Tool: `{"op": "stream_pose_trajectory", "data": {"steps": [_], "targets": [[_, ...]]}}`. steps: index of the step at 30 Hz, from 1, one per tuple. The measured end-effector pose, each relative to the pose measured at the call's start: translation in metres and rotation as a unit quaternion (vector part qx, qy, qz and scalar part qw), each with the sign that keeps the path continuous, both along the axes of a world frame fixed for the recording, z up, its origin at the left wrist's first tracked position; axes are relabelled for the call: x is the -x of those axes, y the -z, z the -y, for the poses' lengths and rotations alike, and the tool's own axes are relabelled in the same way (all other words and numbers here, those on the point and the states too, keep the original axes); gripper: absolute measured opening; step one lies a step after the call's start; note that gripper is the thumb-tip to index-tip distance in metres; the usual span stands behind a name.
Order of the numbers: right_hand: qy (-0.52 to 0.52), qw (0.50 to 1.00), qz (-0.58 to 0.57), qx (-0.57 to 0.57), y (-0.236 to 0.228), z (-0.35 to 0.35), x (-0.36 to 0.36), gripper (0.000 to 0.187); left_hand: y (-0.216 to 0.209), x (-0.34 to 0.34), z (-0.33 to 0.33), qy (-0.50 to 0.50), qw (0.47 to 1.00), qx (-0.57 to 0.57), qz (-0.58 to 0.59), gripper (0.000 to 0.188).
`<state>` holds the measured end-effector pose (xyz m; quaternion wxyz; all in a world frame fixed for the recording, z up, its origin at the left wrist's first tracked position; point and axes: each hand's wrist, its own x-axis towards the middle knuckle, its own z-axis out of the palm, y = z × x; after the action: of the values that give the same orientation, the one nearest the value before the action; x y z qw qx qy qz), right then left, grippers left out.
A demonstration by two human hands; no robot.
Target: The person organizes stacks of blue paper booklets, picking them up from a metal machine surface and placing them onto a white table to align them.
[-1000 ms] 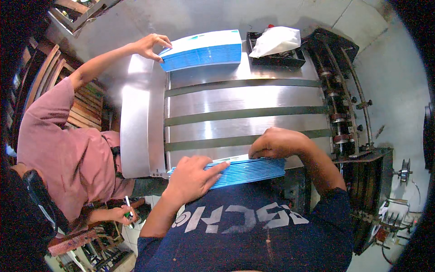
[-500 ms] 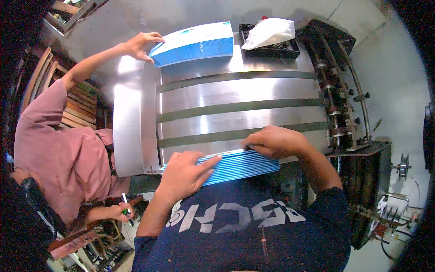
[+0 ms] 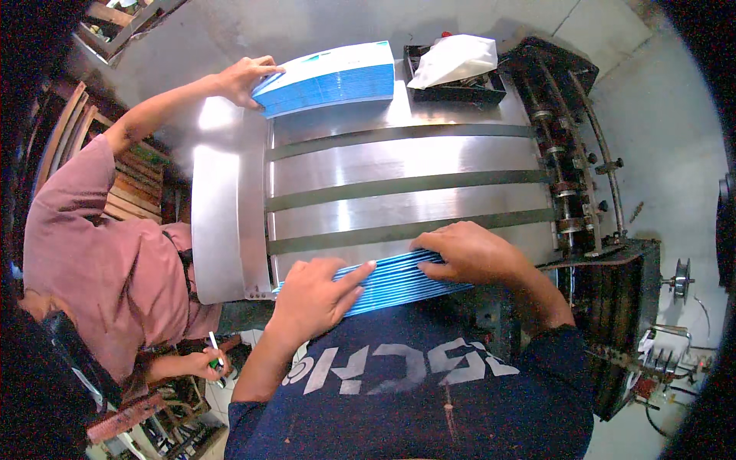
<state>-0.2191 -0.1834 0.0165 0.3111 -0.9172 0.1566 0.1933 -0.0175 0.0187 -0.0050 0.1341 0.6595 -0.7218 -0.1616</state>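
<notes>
From afar I'm counting two blue stacks point(image 3: 395, 282) point(image 3: 330, 90): one sitting in grip, one beyond; past grip, three dark belts point(image 3: 402, 133) point(image 3: 406, 187) point(image 3: 383, 232), one black tray point(image 3: 456, 95).

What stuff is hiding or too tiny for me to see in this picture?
- Head view: part of the near stack of thin blue-and-white paper is hidden behind the left hand.
- Head view: much of what's inside the black rectangular tray is covered by a loose white sheet.
- Head view: marks on the far blue-and-white stack are too small to read.
</notes>
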Motion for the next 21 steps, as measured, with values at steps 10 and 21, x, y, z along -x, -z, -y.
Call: {"op": "stream_pose_trajectory", "data": {"steps": [10, 21], "targets": [[-0.004, 0.997, 0.073, -0.039, 0.009, 0.000, 0.009, 0.032, -0.002, 0.000, 0.000, 0.004, 1.000, 0.007, 0.002, 0.041], [0.033, 0.993, 0.115, 0.006, 0.014, -0.008, -0.002, 0.019, 0.002, 0.000, -0.001, 0.007, 1.000, 0.022, 0.004, 0.042]]}}
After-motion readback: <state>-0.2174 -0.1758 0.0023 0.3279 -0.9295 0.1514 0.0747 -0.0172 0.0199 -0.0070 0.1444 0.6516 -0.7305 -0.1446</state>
